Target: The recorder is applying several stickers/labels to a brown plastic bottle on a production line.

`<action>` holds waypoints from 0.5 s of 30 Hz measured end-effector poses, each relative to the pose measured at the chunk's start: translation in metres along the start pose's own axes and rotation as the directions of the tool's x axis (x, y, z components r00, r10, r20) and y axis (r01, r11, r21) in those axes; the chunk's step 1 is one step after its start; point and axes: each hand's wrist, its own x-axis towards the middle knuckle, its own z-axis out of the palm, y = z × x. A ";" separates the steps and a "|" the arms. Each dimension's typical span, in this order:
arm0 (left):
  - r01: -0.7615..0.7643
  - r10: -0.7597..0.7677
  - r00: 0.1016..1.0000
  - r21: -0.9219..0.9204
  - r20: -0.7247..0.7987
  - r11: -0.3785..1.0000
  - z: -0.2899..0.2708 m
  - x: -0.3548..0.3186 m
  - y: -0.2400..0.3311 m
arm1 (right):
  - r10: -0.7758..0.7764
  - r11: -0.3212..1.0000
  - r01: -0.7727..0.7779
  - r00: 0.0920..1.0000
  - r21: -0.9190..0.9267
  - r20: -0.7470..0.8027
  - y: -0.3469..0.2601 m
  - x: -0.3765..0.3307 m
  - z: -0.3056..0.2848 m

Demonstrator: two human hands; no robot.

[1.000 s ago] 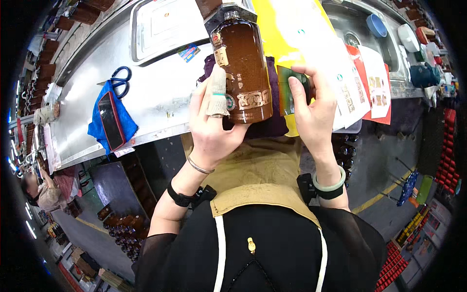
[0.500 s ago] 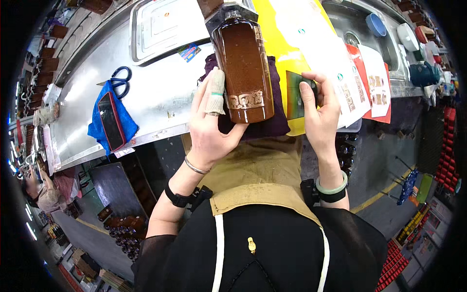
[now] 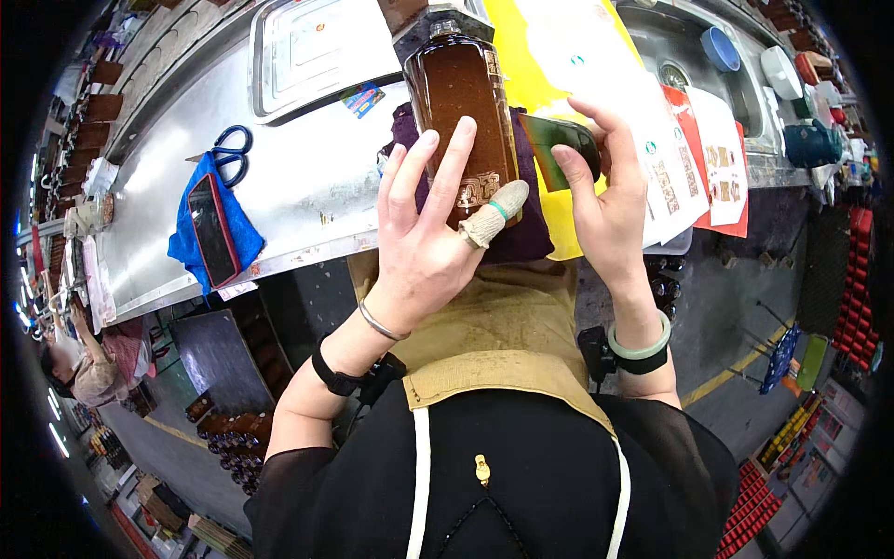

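A large brown glass bottle [image 3: 456, 102] with a pale ornamental band near its base lies on a folded dark purple cloth [image 3: 523, 238]. My left hand [image 3: 428, 238] is spread over the lower end of the bottle, fingers stretched out. One of its fingers wears a knitted cover [image 3: 496, 212] with a green band and reaches across the bottle's base. To the right, my right hand [image 3: 610, 196] grips a dark green scraper [image 3: 566, 149] with a flat, partly see-through blade. The blade's edge is close to the bottle's right side; whether it touches is unclear.
A yellow sheet [image 3: 531, 56] and white printed sheets [image 3: 663, 177] lie right of the bottle. Scissors [image 3: 231, 154] and a phone [image 3: 212, 228] on a blue cloth [image 3: 244, 238] are at left. A metal tray [image 3: 265, 70] stands behind, a sink [image 3: 666, 42] far right.
My left hand has turned from the bottle's left side and moved over its lower part, its covered finger now across it. The right hand has lifted and tilted the scraper toward the bottle.
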 end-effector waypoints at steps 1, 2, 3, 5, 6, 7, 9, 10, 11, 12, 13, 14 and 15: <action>0.012 -0.014 0.998 -0.039 -0.060 0.999 0.002 -0.004 0.000 | -0.116 0.989 0.113 0.993 -0.099 -0.022 -0.006 0.006 0.000; 0.021 -0.031 0.992 -0.078 -0.118 0.997 0.007 -0.012 -0.002 | -0.189 0.976 0.188 0.982 -0.111 0.004 -0.009 0.009 -0.002; 0.030 -0.051 0.983 -0.118 -0.177 0.993 0.010 -0.019 -0.002 | -0.261 0.957 0.263 0.965 -0.122 0.033 -0.011 0.011 -0.003; 0.169 -0.216 0.961 -0.248 -0.174 0.954 0.011 -0.030 -0.003 | -0.453 0.854 0.470 0.882 -0.222 0.128 -0.013 0.014 -0.007; 0.261 -0.327 0.935 -0.361 -0.137 0.895 0.011 -0.030 -0.003 | -0.591 0.735 0.633 0.773 -0.243 0.230 -0.007 0.015 -0.008; 0.325 -0.379 0.923 -0.387 -0.071 0.863 0.015 -0.029 -0.005 | -0.614 0.710 0.672 0.738 -0.212 0.281 -0.003 0.008 -0.007; 0.453 -0.505 0.860 -0.569 0.076 0.687 0.021 -0.026 -0.011 | -0.634 0.683 0.723 0.659 -0.109 0.404 -0.006 -0.007 -0.012; 0.507 -0.548 0.821 -0.641 0.157 0.576 0.022 -0.023 -0.014 | -0.631 0.681 0.731 0.613 -0.039 0.475 -0.008 -0.013 -0.016; 0.493 -0.510 0.851 -0.522 0.124 0.696 0.020 -0.020 -0.017 | -0.675 0.652 0.758 0.577 0.007 0.460 -0.006 -0.015 -0.016; 0.454 -0.483 0.872 -0.490 0.075 0.744 0.018 -0.020 -0.017 | -0.676 0.629 0.777 0.563 -0.026 0.476 -0.018 -0.008 -0.019; 0.415 -0.452 0.891 -0.457 0.031 0.787 0.016 -0.022 -0.014 | -0.665 0.646 0.759 0.611 -0.080 0.428 -0.022 -0.002 -0.020; 0.375 -0.418 0.908 -0.421 -0.012 0.826 0.013 -0.025 -0.012 | -0.654 0.662 0.737 0.656 -0.134 0.378 -0.024 0.005 -0.021; 0.375 -0.409 0.913 -0.402 0.001 0.835 0.005 -0.025 -0.012 | -0.626 0.692 0.689 0.721 -0.214 0.297 -0.025 0.014 -0.020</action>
